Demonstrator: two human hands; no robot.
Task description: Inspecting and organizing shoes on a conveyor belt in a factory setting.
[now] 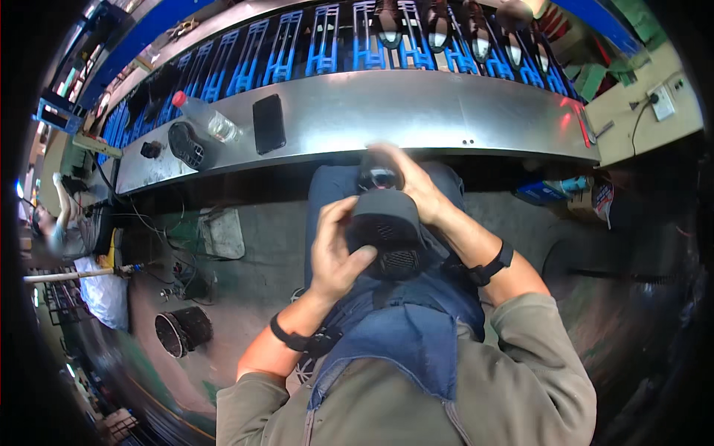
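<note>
Above my lap I hold a black shoe [384, 223], its dark chunky end toward me and patterned tread showing low down. My left hand [333, 251] is closed round the near left side, the thumb lying across it. The far, glossy dark part is gripped by my right hand [418, 187], whose fingertips are blurred by motion. A blue apron [405, 342] lies under the shoe. How the shoe's parts join is partly hidden by my hands.
On the metal bench [372, 111] ahead lie a black phone [268, 124], a clear red-capped bottle [212, 121] and a black shoe sole [186, 146]. Beyond it run blue racks [325, 44], several bearing dark shoes. A black bucket [183, 331] stands on the left floor; boxes [587, 197] sit at right.
</note>
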